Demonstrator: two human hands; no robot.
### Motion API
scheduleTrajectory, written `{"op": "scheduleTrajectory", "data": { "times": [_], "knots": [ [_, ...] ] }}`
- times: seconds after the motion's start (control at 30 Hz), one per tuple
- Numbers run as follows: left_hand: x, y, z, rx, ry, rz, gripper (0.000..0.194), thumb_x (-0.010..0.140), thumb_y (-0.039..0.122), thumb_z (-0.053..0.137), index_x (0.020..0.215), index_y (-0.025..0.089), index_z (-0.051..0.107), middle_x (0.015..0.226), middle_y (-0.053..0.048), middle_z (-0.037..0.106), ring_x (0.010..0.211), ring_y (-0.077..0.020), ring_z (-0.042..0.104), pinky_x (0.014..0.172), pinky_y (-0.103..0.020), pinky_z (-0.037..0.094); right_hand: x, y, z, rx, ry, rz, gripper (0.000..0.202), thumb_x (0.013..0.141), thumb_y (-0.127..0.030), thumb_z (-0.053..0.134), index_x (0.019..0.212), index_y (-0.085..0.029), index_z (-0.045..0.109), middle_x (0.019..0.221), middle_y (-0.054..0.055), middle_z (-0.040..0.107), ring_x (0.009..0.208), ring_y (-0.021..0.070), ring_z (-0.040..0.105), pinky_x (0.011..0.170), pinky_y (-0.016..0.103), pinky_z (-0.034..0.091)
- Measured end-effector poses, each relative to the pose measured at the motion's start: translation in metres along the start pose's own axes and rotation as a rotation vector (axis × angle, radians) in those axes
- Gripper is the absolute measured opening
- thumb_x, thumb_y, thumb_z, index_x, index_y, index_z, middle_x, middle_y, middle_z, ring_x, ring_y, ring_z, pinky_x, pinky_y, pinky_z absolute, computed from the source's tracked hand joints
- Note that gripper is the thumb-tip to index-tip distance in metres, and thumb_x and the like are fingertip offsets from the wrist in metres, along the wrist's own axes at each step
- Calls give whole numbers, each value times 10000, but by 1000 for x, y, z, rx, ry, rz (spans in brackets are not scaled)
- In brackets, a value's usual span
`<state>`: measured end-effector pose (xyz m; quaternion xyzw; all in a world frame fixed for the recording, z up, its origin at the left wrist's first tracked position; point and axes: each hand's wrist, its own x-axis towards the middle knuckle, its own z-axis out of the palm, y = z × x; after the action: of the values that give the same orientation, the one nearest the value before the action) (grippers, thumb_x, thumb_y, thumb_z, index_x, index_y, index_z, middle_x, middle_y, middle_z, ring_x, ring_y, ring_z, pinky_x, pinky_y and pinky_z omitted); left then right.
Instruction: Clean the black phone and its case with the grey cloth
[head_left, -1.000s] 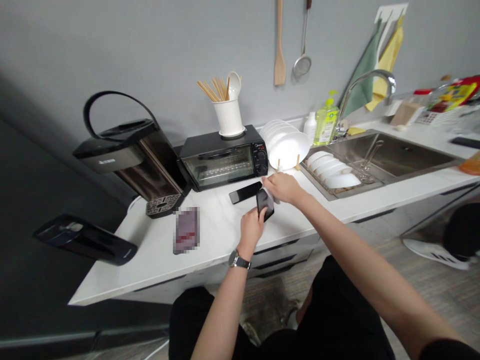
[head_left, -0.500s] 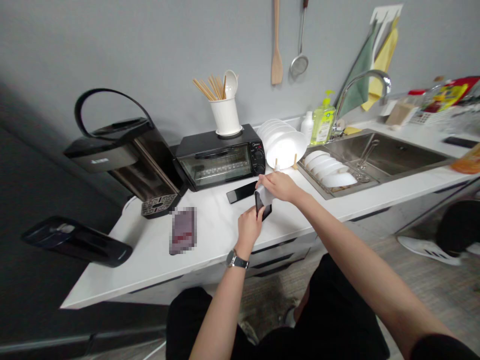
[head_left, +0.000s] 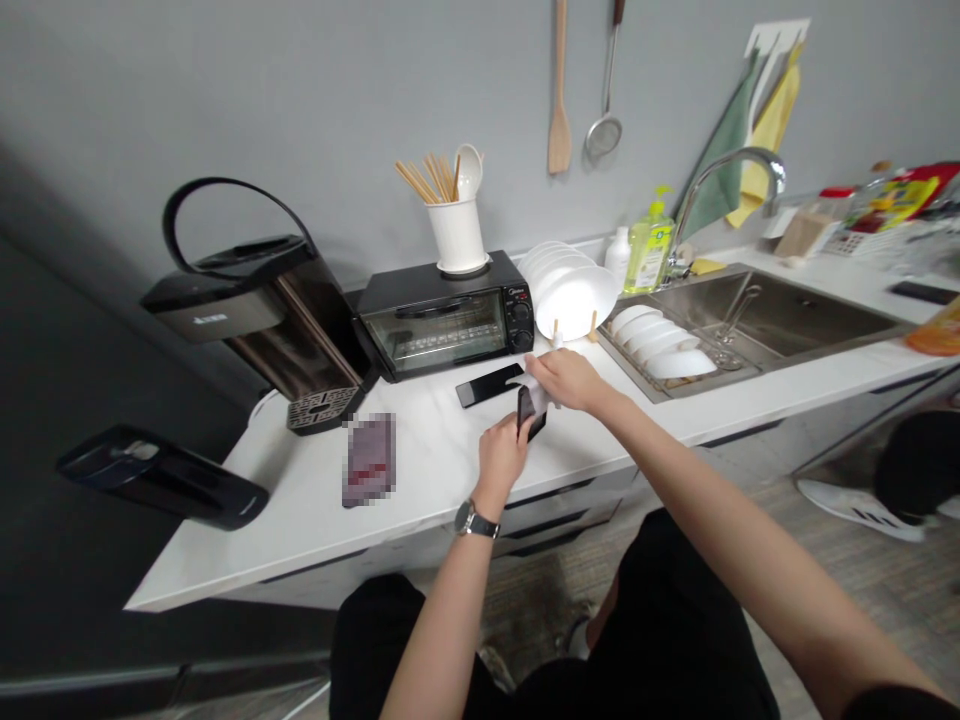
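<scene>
My left hand [head_left: 502,452], with a watch [head_left: 475,520] on its wrist, is closed on the lower end of a dark phone [head_left: 523,404], held tilted above the counter. In my right hand [head_left: 568,378] a crumpled white tissue [head_left: 538,388] is pinched and touches the phone's upper part. Fingers and tissue hide some of the phone. A second dark, flat phone-like slab [head_left: 491,386] lies on the counter [head_left: 439,450] just behind my hands.
A toaster oven [head_left: 450,325] carries a white utensil holder [head_left: 459,235]. White plates [head_left: 574,300] stand beside it, then the sink [head_left: 780,320] with bowls [head_left: 660,340]. To the left are a drinks machine [head_left: 262,310], a blurred-out packet [head_left: 369,460] and a black flask [head_left: 165,478].
My right hand has shifted slightly with the tissue, whose edges now spread out more. The phone stays in my left hand. The whole view has moved a little.
</scene>
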<state>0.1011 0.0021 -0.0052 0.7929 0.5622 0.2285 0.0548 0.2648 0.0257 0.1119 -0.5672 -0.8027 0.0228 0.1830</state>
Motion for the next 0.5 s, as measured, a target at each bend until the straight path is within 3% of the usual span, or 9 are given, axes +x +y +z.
{"op": "scheduleTrajectory", "data": {
  "times": [0.07,0.13,0.27,0.4,0.5],
  "knots": [
    [-1,1,-2,-3,6,1,347,1099,375,441,1035,188,727,984,-97,787,897,-207,740,719,-262,453,0,4,-2,44,-57,71,638,1139,-385,234,765,-168,702,782,73,734,764,184,674,683,276,351],
    [-2,0,-2,3,8,-8,356,1101,373,429,1048,189,729,1001,-105,787,913,-212,741,720,-267,458,-4,-2,-1,32,-19,36,586,1136,-360,268,802,-167,709,829,76,744,793,185,675,694,280,351],
    [-2,-3,2,47,-22,-46,299,1061,288,478,1004,153,738,964,-134,782,898,-247,743,725,-297,476,-20,-30,8,-55,163,-261,461,1116,-307,345,893,-143,714,901,98,743,882,207,648,786,316,363],
    [0,-5,7,88,-59,-70,182,964,178,568,1000,136,742,911,-140,775,884,-278,739,729,-321,488,-25,-42,16,-107,181,-523,398,1093,-282,409,911,-131,729,917,104,735,868,214,622,826,346,368],
    [1,-2,6,84,-56,-59,225,1013,222,531,973,146,739,913,-143,771,881,-267,742,731,-313,485,-17,-30,14,-90,179,-443,439,1111,-311,368,952,-133,736,924,104,745,852,209,638,812,337,371]
  ]
}}
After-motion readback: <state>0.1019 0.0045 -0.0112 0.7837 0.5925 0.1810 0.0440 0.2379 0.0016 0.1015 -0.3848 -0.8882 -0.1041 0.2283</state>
